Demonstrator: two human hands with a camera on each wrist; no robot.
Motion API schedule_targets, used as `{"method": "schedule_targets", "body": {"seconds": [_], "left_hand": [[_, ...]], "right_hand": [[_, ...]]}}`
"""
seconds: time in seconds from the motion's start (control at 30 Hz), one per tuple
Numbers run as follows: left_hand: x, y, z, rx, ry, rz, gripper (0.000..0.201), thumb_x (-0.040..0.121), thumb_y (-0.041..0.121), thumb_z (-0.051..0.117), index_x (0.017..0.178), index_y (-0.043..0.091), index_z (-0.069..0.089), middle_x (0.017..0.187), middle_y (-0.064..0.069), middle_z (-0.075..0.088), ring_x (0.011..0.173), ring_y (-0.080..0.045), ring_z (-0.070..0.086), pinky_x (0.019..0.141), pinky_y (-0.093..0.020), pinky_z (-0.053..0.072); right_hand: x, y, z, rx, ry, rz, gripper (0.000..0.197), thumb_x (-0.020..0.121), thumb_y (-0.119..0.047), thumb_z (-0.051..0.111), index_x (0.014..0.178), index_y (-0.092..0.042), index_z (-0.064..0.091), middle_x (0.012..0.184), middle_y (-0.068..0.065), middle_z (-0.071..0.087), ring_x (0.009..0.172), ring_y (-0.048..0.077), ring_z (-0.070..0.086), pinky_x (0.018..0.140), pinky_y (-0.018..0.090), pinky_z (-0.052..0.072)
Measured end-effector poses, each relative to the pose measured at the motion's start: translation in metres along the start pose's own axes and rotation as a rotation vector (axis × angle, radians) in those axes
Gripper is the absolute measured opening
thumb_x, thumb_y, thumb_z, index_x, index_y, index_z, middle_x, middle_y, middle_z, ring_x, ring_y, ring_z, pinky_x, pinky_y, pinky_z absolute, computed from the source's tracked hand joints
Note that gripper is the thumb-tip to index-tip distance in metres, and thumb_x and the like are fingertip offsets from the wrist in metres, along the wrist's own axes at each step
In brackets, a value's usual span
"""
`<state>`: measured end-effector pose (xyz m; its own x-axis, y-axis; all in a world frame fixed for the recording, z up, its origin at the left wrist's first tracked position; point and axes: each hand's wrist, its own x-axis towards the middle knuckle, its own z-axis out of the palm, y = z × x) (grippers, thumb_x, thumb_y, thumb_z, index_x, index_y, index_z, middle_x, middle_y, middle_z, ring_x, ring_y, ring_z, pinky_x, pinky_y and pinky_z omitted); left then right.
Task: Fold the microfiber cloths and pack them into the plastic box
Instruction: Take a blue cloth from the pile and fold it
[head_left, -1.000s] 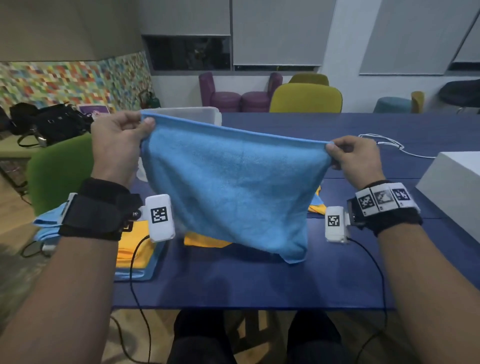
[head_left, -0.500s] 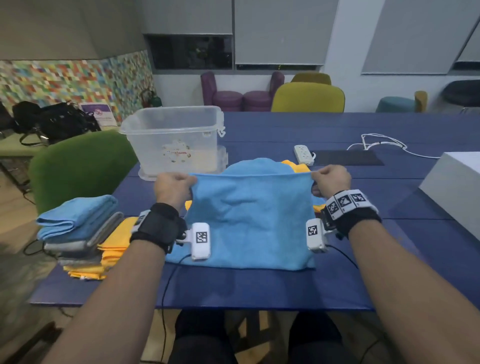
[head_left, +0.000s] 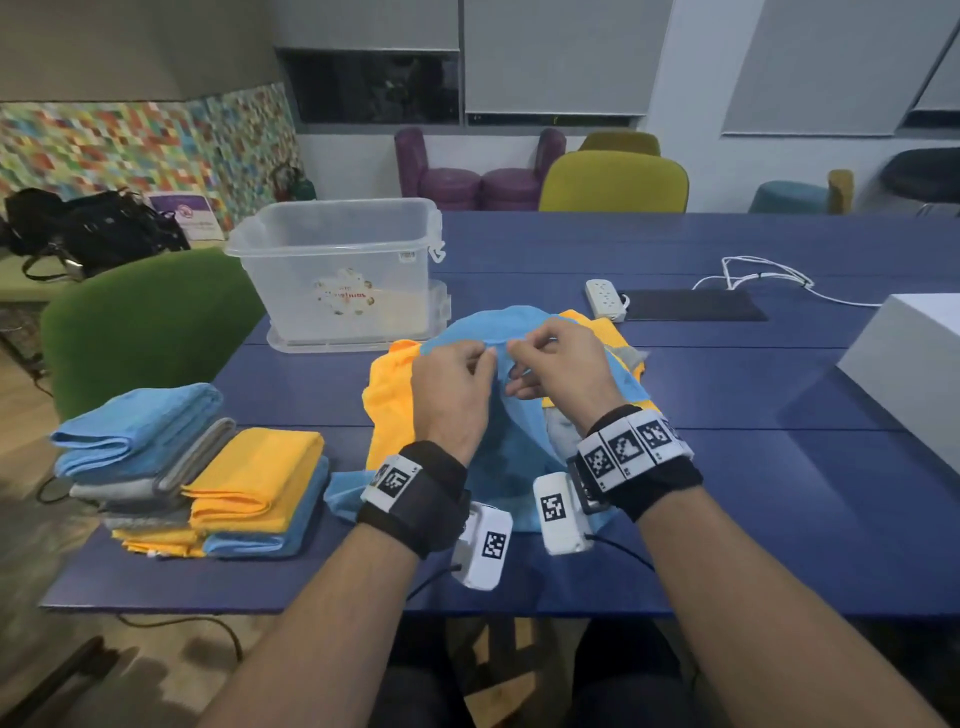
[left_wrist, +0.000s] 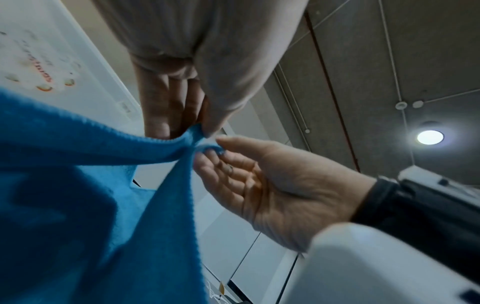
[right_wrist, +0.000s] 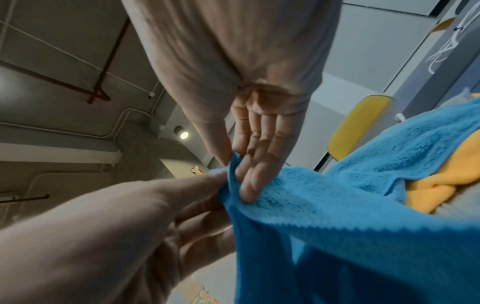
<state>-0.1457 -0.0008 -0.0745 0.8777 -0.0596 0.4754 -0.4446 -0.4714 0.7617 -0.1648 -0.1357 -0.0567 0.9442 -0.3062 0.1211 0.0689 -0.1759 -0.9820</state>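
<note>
A blue microfiber cloth hangs doubled over the near table. My left hand and right hand meet at its top and each pinches a corner. In the left wrist view my left hand pinches the blue cloth between thumb and fingers. In the right wrist view my right hand pinches the other corner, its other fingers straight. Behind the hands lies a loose pile of yellow, blue and grey cloths. The clear plastic box stands open at the back left.
Two stacks of folded cloths sit at the table's near left edge. A white power strip, a dark mat and a white cable lie at the back right. A white box stands at the right. A green chair is on the left.
The cloth was held up spread wide, then lowered toward the table. My hands have now come together, which brings its two top corners side by side.
</note>
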Motion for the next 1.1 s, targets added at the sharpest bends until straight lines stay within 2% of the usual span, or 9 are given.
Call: {"method": "schedule_targets", "body": {"seconds": [0.13,0.37,0.5,0.57,0.63,0.7,0.83,0.97,1.1], "left_hand": [[0.0,0.0,0.005,-0.047,-0.006,-0.013,0.037,0.101,0.024,0.062,0.066,0.013,0.065,0.056,0.005,0.06,0.056,-0.016,0.051,0.058,-0.033,0.042],[0.0,0.002,-0.002,-0.02,-0.08,-0.002,0.036,0.103,0.027,0.06,0.068,0.021,0.06,0.056,0.011,0.054,0.057,-0.009,0.049,0.061,-0.029,0.04],[0.0,0.005,-0.008,-0.005,-0.12,-0.038,0.028,0.092,0.036,0.074,0.078,0.012,0.07,0.07,-0.004,0.069,0.071,-0.024,0.065,0.068,-0.04,0.054],[0.0,0.006,-0.011,0.052,-0.11,-0.048,0.024,0.09,0.031,0.078,0.083,0.009,0.073,0.078,-0.009,0.072,0.074,-0.025,0.065,0.065,-0.025,0.05],[0.001,0.007,-0.014,0.087,-0.098,-0.051,0.014,0.09,0.019,0.076,0.086,0.006,0.074,0.082,-0.012,0.073,0.076,-0.024,0.062,0.066,-0.02,0.043],[0.002,0.007,-0.017,0.072,-0.099,-0.053,0.007,0.09,0.01,0.074,0.095,0.005,0.076,0.085,-0.008,0.073,0.083,-0.025,0.067,0.073,-0.023,0.046],[0.006,0.011,-0.022,-0.003,-0.098,-0.043,0.015,0.089,0.007,0.075,0.104,0.01,0.076,0.085,0.001,0.073,0.08,-0.016,0.067,0.083,-0.031,0.055],[0.007,0.013,-0.028,-0.176,-0.052,-0.038,0.027,0.085,0.002,0.079,0.099,0.017,0.06,0.08,0.002,0.074,0.076,-0.012,0.071,0.076,-0.026,0.058],[0.002,0.014,-0.029,-0.114,0.033,0.017,0.021,0.081,0.005,0.078,0.087,0.016,0.061,0.079,0.006,0.067,0.073,-0.006,0.064,0.075,-0.028,0.056]], "right_hand": [[-0.002,-0.003,0.004,-0.01,-0.018,-0.034,0.021,0.094,-0.014,0.069,0.086,0.003,0.059,0.078,0.023,0.072,0.064,0.037,0.073,0.061,0.039,0.063],[-0.001,0.0,0.004,-0.037,-0.064,-0.072,0.013,0.1,-0.01,0.059,0.096,0.001,0.065,0.084,0.017,0.075,0.068,0.03,0.076,0.062,0.034,0.062],[0.002,0.003,0.002,-0.104,-0.084,-0.103,0.02,0.098,0.004,0.05,0.097,-0.004,0.069,0.085,0.018,0.073,0.071,0.03,0.075,0.067,0.038,0.063],[0.003,0.003,0.001,-0.177,-0.098,-0.129,0.026,0.095,0.007,0.049,0.098,-0.007,0.07,0.088,0.016,0.074,0.075,0.028,0.075,0.07,0.035,0.063],[0.005,0.005,0.0,-0.279,-0.051,-0.203,0.021,0.092,0.005,0.056,0.096,-0.01,0.07,0.088,0.007,0.074,0.075,0.022,0.074,0.073,0.032,0.06],[0.006,0.005,-0.003,-0.403,0.001,-0.336,0.018,0.089,-0.004,0.067,0.102,-0.015,0.07,0.098,-0.001,0.071,0.088,0.013,0.069,0.083,0.026,0.054],[0.01,-0.002,-0.005,-0.502,-0.17,-0.526,0.03,0.092,-0.009,0.068,0.121,-0.014,0.07,0.12,0.0,0.067,0.113,0.012,0.059,0.101,0.021,0.042],[0.016,-0.011,-0.007,-0.554,-0.147,-0.566,0.007,0.091,-0.016,0.071,0.097,-0.014,0.075,0.095,-0.001,0.071,0.092,0.018,0.064,0.088,0.038,0.05],[0.019,-0.022,-0.009,-0.56,-0.112,-0.636,0.009,0.092,-0.02,0.068,0.087,-0.012,0.067,0.082,-0.002,0.065,0.08,0.017,0.06,0.076,0.038,0.049]]}}
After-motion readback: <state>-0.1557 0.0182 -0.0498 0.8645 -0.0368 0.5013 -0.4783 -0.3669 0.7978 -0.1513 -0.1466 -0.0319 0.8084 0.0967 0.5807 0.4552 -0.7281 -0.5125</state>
